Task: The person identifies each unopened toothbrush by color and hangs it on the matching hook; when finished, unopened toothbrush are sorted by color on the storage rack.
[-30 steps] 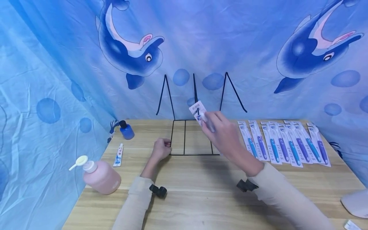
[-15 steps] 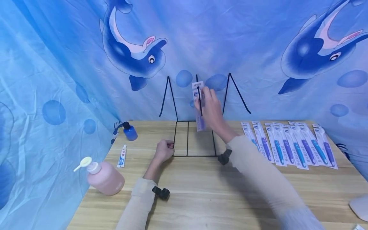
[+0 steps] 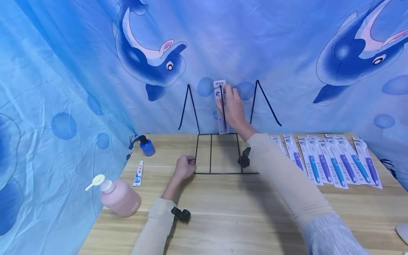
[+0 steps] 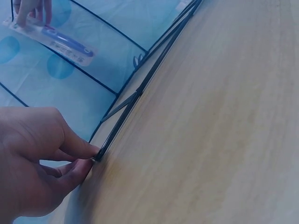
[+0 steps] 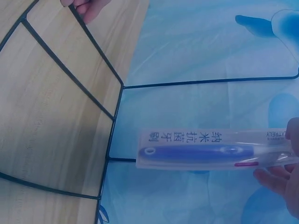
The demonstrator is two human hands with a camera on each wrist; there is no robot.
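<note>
A black wire rack stands at the back of the table, its base flat and three bent prongs rising against the curtain. My left hand pinches the base's front left corner between thumb and fingers, as the left wrist view shows closely. At the middle prong, my right hand grips a packaged toothbrush with a purple handle by its right edge. The pack is upright, its lower end close above the rack's back bar. In the head view the prong's front arm crosses over the face of the card.
Several packaged toothbrushes, purple and blue, lie in an overlapping row at right. On the left are a blue bottle, a small toothpaste tube and a pink pump bottle. A white object shows at the right edge.
The right hand has carried the toothbrush pack up and back onto the middle prong, turning it from tilted to upright. The left hand keeps its pinch on the rack corner.
</note>
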